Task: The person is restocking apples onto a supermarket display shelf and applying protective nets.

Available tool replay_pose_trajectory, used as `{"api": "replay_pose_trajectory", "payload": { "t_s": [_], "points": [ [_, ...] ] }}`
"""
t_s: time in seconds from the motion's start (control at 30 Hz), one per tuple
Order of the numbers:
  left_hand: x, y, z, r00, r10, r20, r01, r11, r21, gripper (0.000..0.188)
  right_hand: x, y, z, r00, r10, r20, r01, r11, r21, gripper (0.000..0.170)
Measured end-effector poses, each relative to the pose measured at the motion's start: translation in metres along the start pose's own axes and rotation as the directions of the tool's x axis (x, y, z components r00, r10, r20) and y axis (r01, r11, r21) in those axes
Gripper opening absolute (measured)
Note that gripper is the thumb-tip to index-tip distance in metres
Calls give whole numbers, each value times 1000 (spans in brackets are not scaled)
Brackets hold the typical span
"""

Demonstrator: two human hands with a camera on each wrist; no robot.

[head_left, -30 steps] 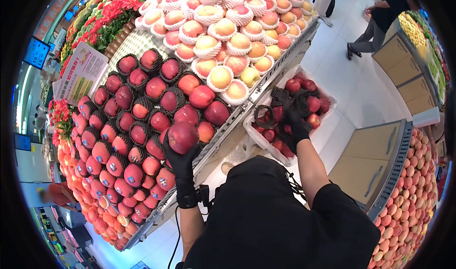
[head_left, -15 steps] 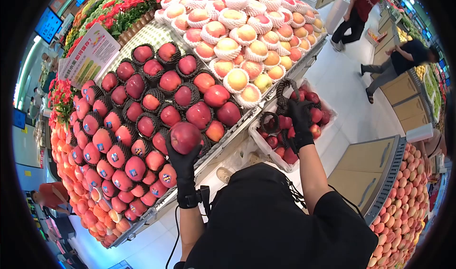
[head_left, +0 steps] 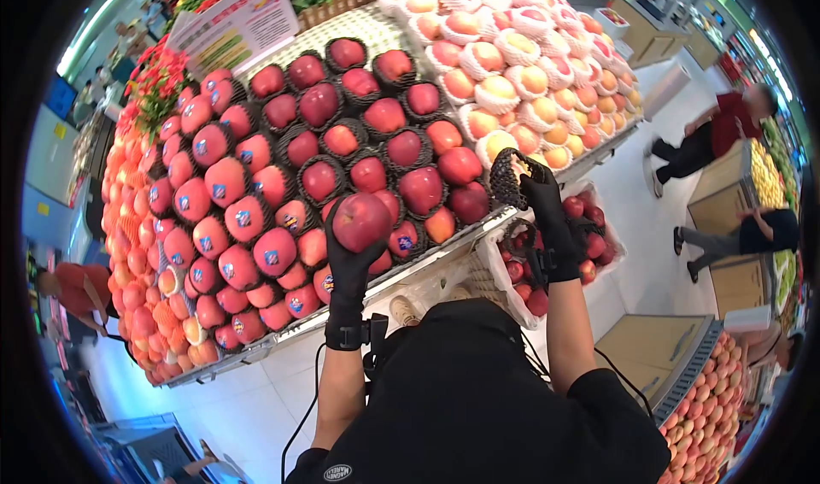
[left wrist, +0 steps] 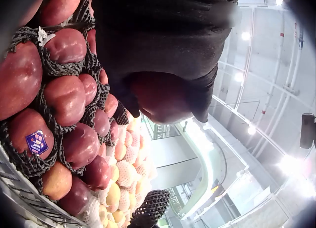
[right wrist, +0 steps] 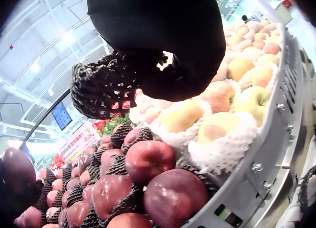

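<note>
In my gloved left hand [head_left: 350, 270] I hold a large red apple [head_left: 362, 221], above the near edge of the apple display. The left wrist view shows the apple [left wrist: 160, 102] between the thumb and fingers, partly hidden by the black glove. My gloved right hand [head_left: 551, 219] pinches a black foam net sleeve [head_left: 507, 179] by its edge. Background shows through the holes of that net [right wrist: 98, 87] in the right wrist view. It hangs over the display edge, near the pale netted fruit.
Red apples [head_left: 420, 190] in black nets cover the sloped display, beside fruit in white nets [head_left: 498, 91]. A lined crate [head_left: 536, 303] of red apples and black nets stands below my right hand. A sign [head_left: 235, 27] stands behind. Two people [head_left: 735, 129] stand in the aisle.
My right hand has risen from the crate, bringing up the black foam net towards the display. My left hand still holds the apple. The head view has turned towards the right.
</note>
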State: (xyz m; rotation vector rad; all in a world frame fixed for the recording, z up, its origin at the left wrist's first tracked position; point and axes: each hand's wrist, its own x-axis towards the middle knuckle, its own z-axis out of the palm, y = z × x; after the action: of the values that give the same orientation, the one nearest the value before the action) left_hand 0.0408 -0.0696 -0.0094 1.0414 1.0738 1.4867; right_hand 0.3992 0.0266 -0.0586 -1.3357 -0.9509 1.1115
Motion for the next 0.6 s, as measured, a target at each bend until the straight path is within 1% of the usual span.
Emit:
{"api": "replay_pose_trajectory", "payload": {
  "t_s": [0.03, 0.07, 0.1, 0.13, 0.17, 0.2, 0.23, 0.27, 0.3, 0.33, 0.37, 0.43, 0.47, 0.5, 0.53, 0.57, 0.6],
  "points": [
    [3, -15, -13, 998, 43, -38, -42, 998, 39, 85, -1, -4, 12, 1000, -5, 10, 5, 1000, 14, 29],
    [5, -19, -20, 999, -5, -35, 4, 1000, -19, 78, -2, -10, 23, 1000, -14, 18, 14, 999, 29, 23],
    [6, -21, -26, 998, -51, -25, 49, 996, -77, 72, -7, -16, 35, 998, -50, 36, 47, 997, 69, 21],
    [6, -20, -32, 995, -97, -10, 95, 986, -135, 66, -5, -17, 49, 999, -2, 49, 0, 999, 53, 23],
    [6, -17, -35, 995, -100, 21, 100, 994, 35, 53, -8, -19, 57, 998, 10, 58, -10, 1000, 0, 24],
    [6, -18, -40, 995, -86, 41, 81, 992, 94, 50, -13, -21, 66, 998, 24, 65, -20, 998, -52, 26],
    [7, -18, -45, 995, -73, 62, 63, 986, 153, 48, -12, -19, 78, 985, -96, 143, 98, 995, -8, 25],
    [7, -16, -49, 994, -64, 84, 45, 976, 212, 45, -12, -18, 86, 983, -58, 173, 62, 998, -19, 23],
    [8, -13, -52, 984, -154, 90, 164, 979, -123, 46, -12, -18, 94, 980, -8, 198, 27, 996, -89, 23],
    [9, -3, -52, 966, -242, 95, 259, 858, -444, 47, -14, -23, 104, 975, 43, 217, -8, 987, -161, 23],
    [9, -1, -58, 967, -236, 96, 252, 840, -480, 48, -17, -30, 116, 970, 41, 239, 5, 983, -186, 24],
    [10, -4, -68, 970, -205, 129, 242, 849, -470, 46, -25, -39, 140, 959, 43, 278, 26, 970, -241, 25],
    [11, -6, -72, 970, -181, 161, 234, 874, -425, 45, -29, -37, 153, 969, -85, 231, 144, 956, -254, 24],
    [12, -9, -75, 968, -159, 194, 223, 898, -379, 46, -32, -36, 167, 959, -213, 187, 259, 927, -272, 24],
    [12, -15, -78, 971, -161, 177, 225, 868, -443, 49, -34, -36, 175, 929, -339, 146, 368, 882, -294, 24],
    [13, -23, -81, 974, -162, 160, 221, 834, -506, 52, -35, -41, 179, 962, -217, 163, 256, 926, -277, 22],
    [16, -28, -83, 970, -177, 166, 241, 775, -584, 54, -34, -42, 183, 973, -142, 179, 186, 948, -257, 23]
  ]
}}
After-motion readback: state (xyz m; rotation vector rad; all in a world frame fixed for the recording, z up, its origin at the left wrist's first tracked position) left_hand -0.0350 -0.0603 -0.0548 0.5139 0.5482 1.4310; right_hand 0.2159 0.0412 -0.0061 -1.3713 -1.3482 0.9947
